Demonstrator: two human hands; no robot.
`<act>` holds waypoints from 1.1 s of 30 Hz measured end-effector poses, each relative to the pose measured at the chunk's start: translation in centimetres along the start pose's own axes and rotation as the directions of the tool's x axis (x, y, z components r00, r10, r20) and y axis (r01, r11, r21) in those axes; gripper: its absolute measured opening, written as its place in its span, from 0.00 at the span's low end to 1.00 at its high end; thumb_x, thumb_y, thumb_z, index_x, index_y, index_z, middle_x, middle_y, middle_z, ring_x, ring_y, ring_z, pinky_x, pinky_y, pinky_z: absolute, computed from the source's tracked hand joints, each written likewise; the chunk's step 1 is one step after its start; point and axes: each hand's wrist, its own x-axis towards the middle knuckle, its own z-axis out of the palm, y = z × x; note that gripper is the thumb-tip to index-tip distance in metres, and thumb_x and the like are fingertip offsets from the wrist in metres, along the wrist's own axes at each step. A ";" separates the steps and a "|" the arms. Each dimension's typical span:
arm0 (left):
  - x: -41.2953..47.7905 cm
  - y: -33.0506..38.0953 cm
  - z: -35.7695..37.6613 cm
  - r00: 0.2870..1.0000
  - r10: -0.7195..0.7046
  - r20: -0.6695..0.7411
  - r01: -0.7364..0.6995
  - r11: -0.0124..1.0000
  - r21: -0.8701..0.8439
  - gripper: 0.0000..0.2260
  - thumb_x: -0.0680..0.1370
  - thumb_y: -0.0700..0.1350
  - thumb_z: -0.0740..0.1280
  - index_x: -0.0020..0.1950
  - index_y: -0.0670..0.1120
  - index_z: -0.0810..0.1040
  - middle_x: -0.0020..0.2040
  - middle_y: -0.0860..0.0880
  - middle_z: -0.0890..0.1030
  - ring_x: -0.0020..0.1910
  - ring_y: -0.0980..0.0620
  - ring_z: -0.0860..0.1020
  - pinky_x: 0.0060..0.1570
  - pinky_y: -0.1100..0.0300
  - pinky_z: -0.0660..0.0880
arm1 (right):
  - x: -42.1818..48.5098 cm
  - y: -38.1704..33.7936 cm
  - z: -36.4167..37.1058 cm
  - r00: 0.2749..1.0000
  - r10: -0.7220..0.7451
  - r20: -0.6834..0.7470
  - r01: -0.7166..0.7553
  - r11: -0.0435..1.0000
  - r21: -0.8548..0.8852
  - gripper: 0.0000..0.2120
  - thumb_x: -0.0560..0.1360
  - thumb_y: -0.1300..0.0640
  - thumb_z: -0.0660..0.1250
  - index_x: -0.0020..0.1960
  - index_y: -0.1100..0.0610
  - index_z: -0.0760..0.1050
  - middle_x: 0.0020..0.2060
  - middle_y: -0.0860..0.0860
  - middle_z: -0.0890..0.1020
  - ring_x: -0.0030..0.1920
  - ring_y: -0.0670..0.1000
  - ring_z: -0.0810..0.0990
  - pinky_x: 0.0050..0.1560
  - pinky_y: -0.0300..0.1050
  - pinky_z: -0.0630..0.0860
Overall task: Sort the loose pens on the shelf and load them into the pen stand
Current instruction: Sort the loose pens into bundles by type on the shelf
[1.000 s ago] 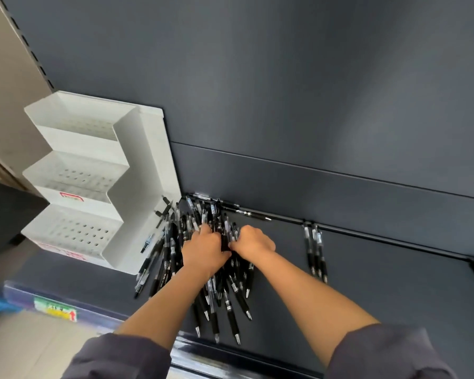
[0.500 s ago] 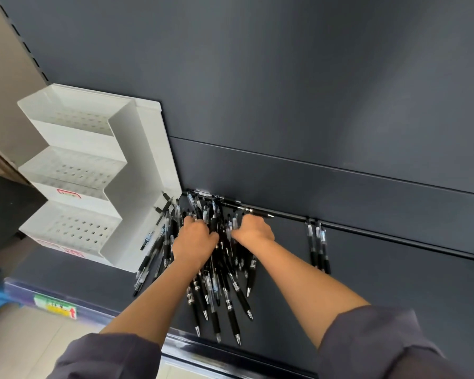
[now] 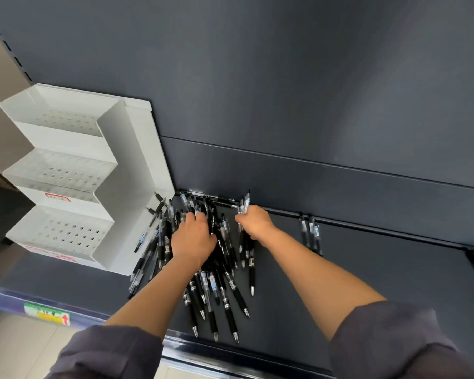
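A heap of several black pens [image 3: 216, 285] lies on the dark shelf [image 3: 367, 269], tips pointing toward the front edge. My left hand [image 3: 193, 239] is down on the heap with its fingers curled around pens near their top ends. My right hand [image 3: 255, 224] grips a small bunch of pens [image 3: 245, 206], whose clicker ends stick up above the fist, at the right side of the heap. The white three-tier pen stand [image 3: 137, 165] stands at the left of the shelf, its holed tiers without pens.
Three more pens [image 3: 311, 236] lie apart to the right near the back wall. Some pens [image 3: 148, 233] lean against the stand's side wall. A price label [image 3: 47, 314] marks the shelf's front rail at the lower left.
My hands have drawn apart. The right hand has moved right and lifted a few pens out of the heap, while the left hand stays on the pile.
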 end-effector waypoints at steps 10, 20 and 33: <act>0.4 0.6 -0.1 0.990 -0.042 0.132 0.033 0.997 0.075 0.18 0.77 0.55 0.65 0.51 0.40 0.77 0.61 0.42 0.69 0.58 0.41 0.73 0.53 0.47 0.75 | -1.7 5.0 -4.2 0.997 0.073 -0.027 -0.062 0.955 0.291 0.13 0.78 0.58 0.62 0.35 0.55 0.65 0.30 0.52 0.69 0.29 0.49 0.65 0.26 0.40 0.61; -0.5 3.6 -0.2 0.970 0.195 -0.145 -0.205 0.977 -0.064 0.11 0.80 0.51 0.59 0.47 0.44 0.68 0.46 0.43 0.78 0.47 0.40 0.77 0.41 0.53 0.68 | -1.8 7.5 -5.9 0.948 0.203 -0.246 -0.220 0.975 -0.041 0.10 0.75 0.58 0.63 0.37 0.58 0.66 0.40 0.54 0.75 0.43 0.58 0.76 0.40 0.43 0.70; -0.4 8.3 3.3 0.978 0.138 0.158 -0.133 0.990 -0.044 0.13 0.81 0.49 0.57 0.59 0.41 0.65 0.53 0.38 0.78 0.52 0.36 0.77 0.41 0.51 0.69 | -1.7 10.0 -8.2 0.946 0.176 -0.273 -0.210 0.973 -0.097 0.13 0.74 0.56 0.68 0.37 0.57 0.65 0.40 0.54 0.73 0.40 0.56 0.75 0.38 0.45 0.70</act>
